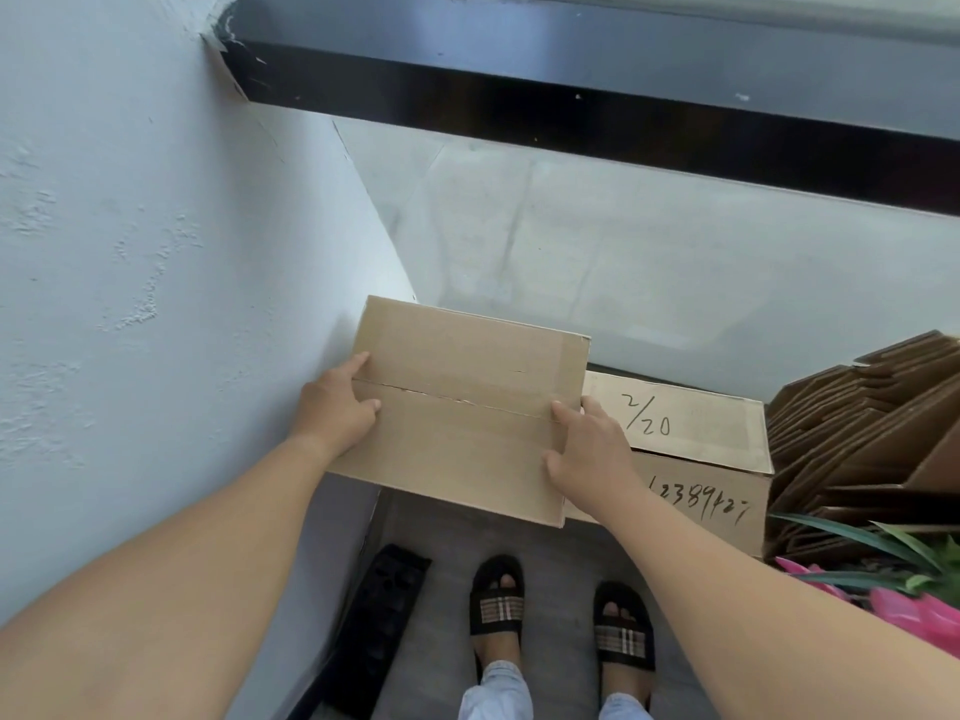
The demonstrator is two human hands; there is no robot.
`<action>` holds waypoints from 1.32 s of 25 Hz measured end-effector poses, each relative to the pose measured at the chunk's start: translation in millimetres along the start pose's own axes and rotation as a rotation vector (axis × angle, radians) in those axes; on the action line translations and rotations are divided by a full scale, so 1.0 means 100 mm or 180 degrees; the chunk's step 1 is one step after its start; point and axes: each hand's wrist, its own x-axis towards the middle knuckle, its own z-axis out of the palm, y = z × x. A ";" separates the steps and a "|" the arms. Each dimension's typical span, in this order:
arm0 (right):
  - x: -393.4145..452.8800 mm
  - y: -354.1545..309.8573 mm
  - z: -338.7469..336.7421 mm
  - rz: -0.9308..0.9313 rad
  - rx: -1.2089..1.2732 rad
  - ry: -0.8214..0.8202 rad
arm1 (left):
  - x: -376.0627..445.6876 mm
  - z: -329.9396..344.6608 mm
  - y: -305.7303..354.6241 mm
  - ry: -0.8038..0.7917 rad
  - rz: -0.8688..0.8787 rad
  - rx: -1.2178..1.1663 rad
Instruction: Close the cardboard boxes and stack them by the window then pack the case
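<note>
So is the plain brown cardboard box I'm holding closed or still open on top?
Closed. The plain brown cardboard box has both top flaps flat, meeting at a centre seam; both hands grip its ends.

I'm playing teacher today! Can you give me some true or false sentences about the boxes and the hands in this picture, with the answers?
1. Both hands, left hand and right hand, hold the plain brown cardboard box. True.
2. That box's top flaps stand open. False: they lie shut, meeting along a middle seam.
3. The lower cardboard box with handwriting shows "2/20". True.
4. The person wears red boots. False: black open-toed slippers with checked straps.
5. Pink flowers lie at the right. True.
</note>
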 end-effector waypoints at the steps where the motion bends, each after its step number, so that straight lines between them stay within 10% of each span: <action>1: 0.02 0.01 -0.01 -0.0026 0.0000 -0.0011 | 0.00 0.00 -0.01 -0.0031 -0.0002 0.0013; 11: -0.27 0.19 -0.62 0.0435 0.0412 -0.0118 | -0.34 -0.33 0.79 -0.0227 0.0254 0.0645; 24: -2.80 1.18 -2.55 0.1674 0.1537 0.1267 | -1.98 -0.69 3.78 -0.1209 0.2638 0.0856; 33: -5.42 2.22 -2.09 0.2739 0.2065 0.1971 | -4.47 0.22 4.93 -0.1948 0.4102 0.1710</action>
